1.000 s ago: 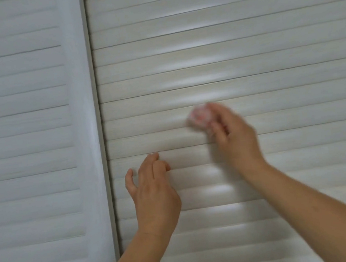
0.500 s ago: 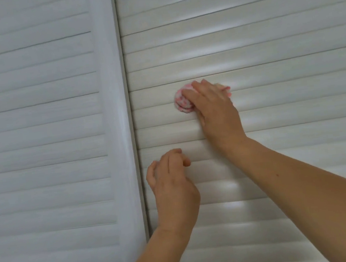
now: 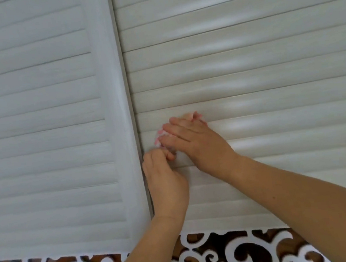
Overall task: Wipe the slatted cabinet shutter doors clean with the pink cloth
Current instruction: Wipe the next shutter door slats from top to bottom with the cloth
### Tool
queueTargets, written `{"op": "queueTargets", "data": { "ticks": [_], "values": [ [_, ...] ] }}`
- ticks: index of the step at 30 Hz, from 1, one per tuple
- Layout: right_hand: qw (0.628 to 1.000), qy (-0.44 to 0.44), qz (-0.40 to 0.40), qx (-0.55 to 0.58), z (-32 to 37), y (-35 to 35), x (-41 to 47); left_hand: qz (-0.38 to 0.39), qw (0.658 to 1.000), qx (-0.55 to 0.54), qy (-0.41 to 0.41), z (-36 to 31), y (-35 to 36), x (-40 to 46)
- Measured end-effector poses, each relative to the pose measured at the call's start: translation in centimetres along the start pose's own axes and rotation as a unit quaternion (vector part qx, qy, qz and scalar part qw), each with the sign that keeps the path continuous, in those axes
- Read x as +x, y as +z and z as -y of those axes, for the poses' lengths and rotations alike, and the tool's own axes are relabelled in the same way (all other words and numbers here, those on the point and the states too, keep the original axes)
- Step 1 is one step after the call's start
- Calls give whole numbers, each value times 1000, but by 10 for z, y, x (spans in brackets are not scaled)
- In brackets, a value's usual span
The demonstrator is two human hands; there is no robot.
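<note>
The pink cloth (image 3: 159, 137) is bunched under my right hand (image 3: 194, 141), which holds it against a slat at the left edge of the right shutter door (image 3: 245, 58). Only pink bits show past the fingertips and at the hand's far side. Just below, my left hand (image 3: 164, 179) rests on the same door with its fingers curled, its fingertips close to the cloth; I see nothing in it. The left shutter door (image 3: 37, 124) lies to the left, untouched.
A wide pale upright frame strip (image 3: 121, 136) and a narrow dark gap separate the two doors. Below both doors runs a brown panel with white scroll cut-outs (image 3: 225, 254). My forearms come in from the lower right and bottom centre.
My right hand has slid the cloth left and down along the slats to the door's left edge. My left hand now sits right beneath it. The view dropped, showing the scroll panel.
</note>
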State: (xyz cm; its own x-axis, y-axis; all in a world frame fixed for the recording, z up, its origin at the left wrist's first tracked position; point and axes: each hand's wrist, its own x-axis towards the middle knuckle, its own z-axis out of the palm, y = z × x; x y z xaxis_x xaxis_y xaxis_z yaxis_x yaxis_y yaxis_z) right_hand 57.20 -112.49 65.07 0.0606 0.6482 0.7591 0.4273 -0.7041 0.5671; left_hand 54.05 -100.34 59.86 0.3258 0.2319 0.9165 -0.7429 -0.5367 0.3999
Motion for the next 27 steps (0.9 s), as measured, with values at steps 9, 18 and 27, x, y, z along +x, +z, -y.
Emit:
{"op": "queueTargets", "data": {
  "ticks": [9,18,27],
  "values": [
    [996,1,78,33,35,-4,-100,93,994,31,-43,-7,-16,-34],
    [970,210,-83,-92,-2,-65,-78,103,993,57,-28,-20,-15,-33],
    [968,193,-110,-115,33,-10,-50,95,994,49,-11,-17,-3,-33]
  ]
}}
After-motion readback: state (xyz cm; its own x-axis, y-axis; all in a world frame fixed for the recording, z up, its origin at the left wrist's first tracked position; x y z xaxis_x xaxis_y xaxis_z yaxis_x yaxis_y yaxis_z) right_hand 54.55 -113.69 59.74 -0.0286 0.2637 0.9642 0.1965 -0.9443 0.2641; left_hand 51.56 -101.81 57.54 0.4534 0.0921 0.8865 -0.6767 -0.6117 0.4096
